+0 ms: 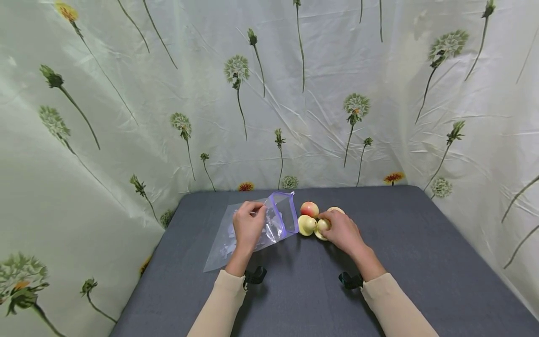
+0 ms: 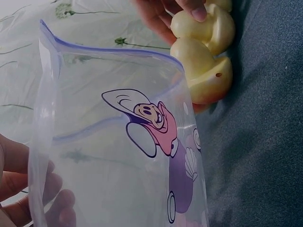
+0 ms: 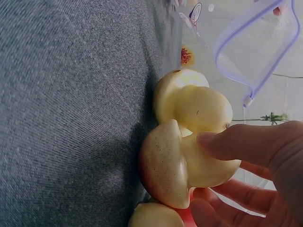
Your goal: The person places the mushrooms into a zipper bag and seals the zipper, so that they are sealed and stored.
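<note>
My left hand (image 1: 248,224) pinches the edge of a clear zip bag (image 2: 90,175) with a purple rim, its mouth gaping toward the fruit. Printed on the bag is a cartoon oyster figure. My right hand (image 1: 345,231) holds a pale yellow round fruit (image 3: 213,165), thumb on one side and fingers behind. That fruit sits against a larger fruit piece with speckled, reddish skin (image 3: 163,163). Beside it is another yellow fruit (image 1: 306,225) of two rounded parts. A red-and-yellow fruit (image 1: 309,209) lies just behind, and a pale piece (image 1: 335,209) is partly hidden by my right hand.
The dark grey tabletop (image 1: 294,290) carries the bag and the fruit cluster near its far edge. A white curtain (image 1: 294,107) printed with dandelions hangs behind and at both sides. A black wrist camera (image 1: 254,275) is strapped at the left wrist, another (image 1: 350,281) at the right.
</note>
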Available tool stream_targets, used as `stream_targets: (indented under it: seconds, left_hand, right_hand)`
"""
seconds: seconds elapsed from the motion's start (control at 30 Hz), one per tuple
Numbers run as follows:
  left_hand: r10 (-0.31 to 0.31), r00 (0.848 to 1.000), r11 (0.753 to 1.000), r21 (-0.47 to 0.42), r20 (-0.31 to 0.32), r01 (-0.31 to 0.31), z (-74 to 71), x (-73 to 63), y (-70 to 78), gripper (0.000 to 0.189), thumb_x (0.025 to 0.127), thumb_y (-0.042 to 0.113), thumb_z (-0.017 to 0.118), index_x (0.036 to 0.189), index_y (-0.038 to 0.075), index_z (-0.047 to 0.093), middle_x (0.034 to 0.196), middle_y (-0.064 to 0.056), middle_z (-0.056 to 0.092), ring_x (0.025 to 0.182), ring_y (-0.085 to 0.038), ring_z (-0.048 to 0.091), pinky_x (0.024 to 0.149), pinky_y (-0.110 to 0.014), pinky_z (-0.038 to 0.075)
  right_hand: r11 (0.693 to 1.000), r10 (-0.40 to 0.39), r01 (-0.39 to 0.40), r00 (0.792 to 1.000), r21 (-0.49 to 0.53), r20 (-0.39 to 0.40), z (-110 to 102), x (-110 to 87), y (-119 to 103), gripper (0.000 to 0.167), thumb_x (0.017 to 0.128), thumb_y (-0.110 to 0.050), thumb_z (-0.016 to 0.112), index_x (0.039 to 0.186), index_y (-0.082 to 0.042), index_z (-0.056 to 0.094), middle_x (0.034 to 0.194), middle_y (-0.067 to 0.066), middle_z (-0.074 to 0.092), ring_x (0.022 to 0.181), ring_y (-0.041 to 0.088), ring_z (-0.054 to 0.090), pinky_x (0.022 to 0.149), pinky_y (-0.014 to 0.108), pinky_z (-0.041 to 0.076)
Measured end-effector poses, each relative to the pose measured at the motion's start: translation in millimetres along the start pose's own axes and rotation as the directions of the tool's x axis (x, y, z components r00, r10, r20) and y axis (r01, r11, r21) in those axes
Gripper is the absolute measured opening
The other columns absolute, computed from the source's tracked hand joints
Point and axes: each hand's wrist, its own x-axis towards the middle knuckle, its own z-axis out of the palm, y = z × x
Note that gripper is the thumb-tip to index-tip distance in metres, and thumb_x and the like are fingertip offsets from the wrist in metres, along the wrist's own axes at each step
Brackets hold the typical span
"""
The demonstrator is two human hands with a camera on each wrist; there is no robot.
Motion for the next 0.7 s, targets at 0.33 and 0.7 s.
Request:
stream_targets:
  seconds: [0.33,0.7]
  left_hand:
    - [-0.006,1.0,1.0,0.0,-0.005,0.006,0.8,-0.9,-1.1,0.004,0.086,0.008,0.079,0.089,0.006,0.079,0.083,0.003,0.069,0.071,-0.015,0.063,0.071,-0.04,0.05]
    - [-0.036,0.999,0.999,-0.006,0.014,0.036,-0.2,0.3,-0.8,0.003,0.087,0.011,0.078,0.089,0.009,0.08,0.084,0.002,0.069,0.072,-0.015,0.063,0.069,-0.037,0.051]
  right_hand:
    - [1.0,0.004,-0.004,1.0,0.006,-0.014,0.3,-1.8,0.1,0.036,0.074,-0.014,0.083,0.109,-0.015,0.076,0.105,0.001,0.067,0.089,0.023,0.062,0.069,0.046,0.05]
    - [1.0,0.005,-0.005,1.0,0.013,-0.015,-4.9,-2.2,-3.7,0.037,0.075,-0.012,0.084,0.111,-0.011,0.076,0.107,0.005,0.067,0.087,0.025,0.062,0.07,0.046,0.05]
